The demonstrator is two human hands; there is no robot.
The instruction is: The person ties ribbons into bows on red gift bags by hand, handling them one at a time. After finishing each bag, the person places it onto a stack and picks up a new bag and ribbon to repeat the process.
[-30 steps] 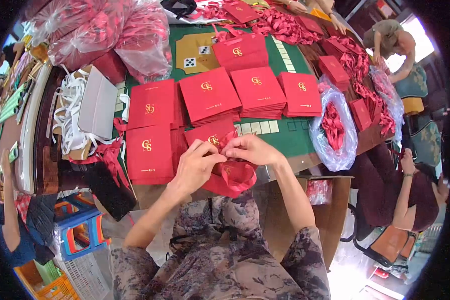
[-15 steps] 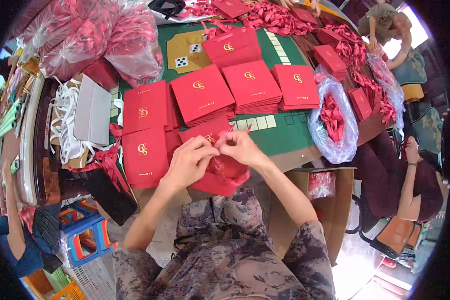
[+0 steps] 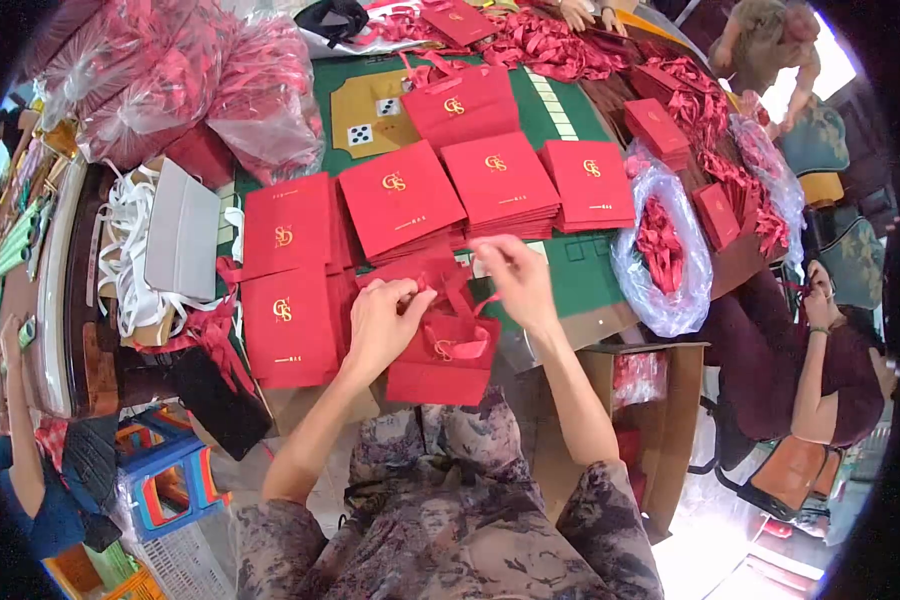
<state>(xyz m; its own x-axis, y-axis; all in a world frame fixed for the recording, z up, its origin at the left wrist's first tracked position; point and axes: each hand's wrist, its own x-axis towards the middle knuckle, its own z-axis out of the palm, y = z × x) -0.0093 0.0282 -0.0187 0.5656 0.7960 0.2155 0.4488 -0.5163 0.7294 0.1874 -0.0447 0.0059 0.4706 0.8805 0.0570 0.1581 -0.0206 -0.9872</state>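
Red paper bag with gold lettering [image 3: 438, 378] at near edge of green table [image 3: 592, 290]; left hand [image 3: 385, 322] pinching its top, right hand [image 3: 518, 285] beside, grip unclear. Clear plastic bag [image 3: 627, 282] holds red ribbons [image 3: 660, 245]; grey-flapped box [image 3: 182, 235] holds white ribbons [image 3: 127, 250].

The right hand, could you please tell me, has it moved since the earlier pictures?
Yes: judged against the red stack just beyond it, the right hand has moved rightward and forward, nearer that stack.
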